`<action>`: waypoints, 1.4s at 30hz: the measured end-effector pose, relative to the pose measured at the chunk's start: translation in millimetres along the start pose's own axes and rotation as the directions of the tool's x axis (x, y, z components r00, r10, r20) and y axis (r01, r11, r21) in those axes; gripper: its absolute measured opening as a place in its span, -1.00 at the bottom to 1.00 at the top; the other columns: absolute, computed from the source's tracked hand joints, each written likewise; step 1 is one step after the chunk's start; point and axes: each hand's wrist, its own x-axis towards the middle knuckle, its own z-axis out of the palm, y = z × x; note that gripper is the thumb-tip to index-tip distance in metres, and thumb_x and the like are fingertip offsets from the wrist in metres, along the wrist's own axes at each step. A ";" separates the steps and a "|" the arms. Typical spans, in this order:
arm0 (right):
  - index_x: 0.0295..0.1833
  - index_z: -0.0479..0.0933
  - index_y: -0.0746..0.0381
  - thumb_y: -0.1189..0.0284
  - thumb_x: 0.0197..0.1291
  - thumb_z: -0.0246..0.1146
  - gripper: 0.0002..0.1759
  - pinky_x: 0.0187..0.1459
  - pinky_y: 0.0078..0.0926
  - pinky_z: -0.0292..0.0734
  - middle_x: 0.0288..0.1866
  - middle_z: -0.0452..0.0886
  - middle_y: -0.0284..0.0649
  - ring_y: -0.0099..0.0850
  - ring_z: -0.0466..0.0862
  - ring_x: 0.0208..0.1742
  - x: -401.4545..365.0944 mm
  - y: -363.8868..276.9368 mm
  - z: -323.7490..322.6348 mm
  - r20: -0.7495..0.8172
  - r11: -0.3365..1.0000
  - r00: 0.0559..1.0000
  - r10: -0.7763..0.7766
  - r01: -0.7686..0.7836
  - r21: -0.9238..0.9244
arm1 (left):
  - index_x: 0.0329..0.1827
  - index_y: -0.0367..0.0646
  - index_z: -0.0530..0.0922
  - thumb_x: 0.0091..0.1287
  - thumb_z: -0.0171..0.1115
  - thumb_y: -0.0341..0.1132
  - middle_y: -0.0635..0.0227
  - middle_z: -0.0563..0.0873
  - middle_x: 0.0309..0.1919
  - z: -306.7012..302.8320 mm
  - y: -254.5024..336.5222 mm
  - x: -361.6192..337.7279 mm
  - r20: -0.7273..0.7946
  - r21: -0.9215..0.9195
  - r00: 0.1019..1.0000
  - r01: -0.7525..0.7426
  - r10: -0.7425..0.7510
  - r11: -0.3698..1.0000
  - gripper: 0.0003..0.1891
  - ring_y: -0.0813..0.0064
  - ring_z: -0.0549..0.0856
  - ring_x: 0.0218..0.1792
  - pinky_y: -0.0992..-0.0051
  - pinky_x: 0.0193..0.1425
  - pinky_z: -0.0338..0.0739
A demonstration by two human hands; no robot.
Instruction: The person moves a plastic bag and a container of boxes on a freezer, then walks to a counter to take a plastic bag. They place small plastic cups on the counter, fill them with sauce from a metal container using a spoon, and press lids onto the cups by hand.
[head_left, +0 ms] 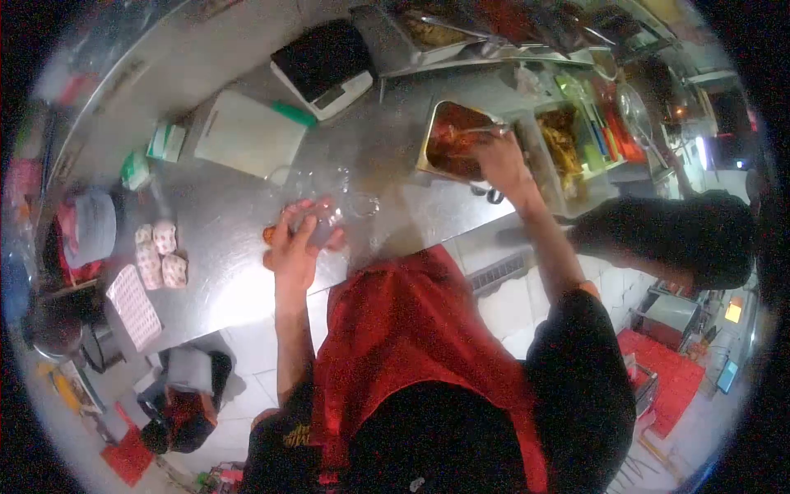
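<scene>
My left hand (pixel 298 239) is closed around a clear, crinkled plastic bag (pixel 333 206) over the steel counter. Small brown-orange pieces of food (pixel 269 247) lie beside the wrist. My right hand (pixel 500 160) reaches over a rectangular metal pan (pixel 424 156) of red sauce. Its fingers are wrapped around a shiny metal utensil (pixel 473 132) whose far end points into the sauce; the kind of utensil cannot be made out.
A white cutting board (pixel 251 136) and a black-and-white appliance (pixel 325 70) stand at the back. Several wrapped rolls (pixel 164 237) and a patterned paper sheet (pixel 133 306) sit left. A pan of yellowish food (pixel 559 144) stands right. Another person's dark sleeve (pixel 666 235) comes in from the right.
</scene>
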 end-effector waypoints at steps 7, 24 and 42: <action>-0.34 0.73 0.11 0.40 0.20 0.16 -0.78 -0.34 -0.15 0.67 -0.42 0.72 -0.11 -0.16 0.77 -0.37 6.0 11.7 -29.0 0.063 0.995 0.998 0.031 -0.037 0.097 | 0.22 -0.18 0.39 0.52 0.09 -0.43 -0.03 0.52 0.31 38.1 -20.1 -2.5 -0.174 -0.120 0.982 -0.089 0.067 0.989 -0.75 0.03 0.65 0.17 0.08 0.11 0.72; -0.19 0.68 0.19 0.50 0.08 0.24 -0.82 -0.26 -0.28 0.72 -0.05 0.69 -0.17 -0.24 0.77 -0.25 36.3 44.2 -56.4 0.267 0.952 0.916 -0.300 0.306 0.018 | 0.21 -0.16 0.36 0.50 0.14 -0.39 -0.06 0.54 0.28 135.2 -92.5 18.0 -0.241 -0.339 0.970 -0.118 0.035 0.934 -0.71 0.00 0.61 0.21 -0.11 0.34 0.54; -0.29 0.67 0.35 0.50 0.06 0.22 -0.83 -0.07 0.01 0.63 -0.31 0.69 0.09 0.05 0.71 -0.18 23.6 17.4 -30.8 0.490 0.895 0.798 -0.351 0.131 0.427 | 0.23 -0.08 0.29 0.52 0.07 -0.45 0.03 0.58 0.26 168.3 -133.7 40.0 -0.292 -0.414 0.954 -0.191 0.069 0.890 -0.71 0.05 0.65 0.22 0.10 0.17 0.65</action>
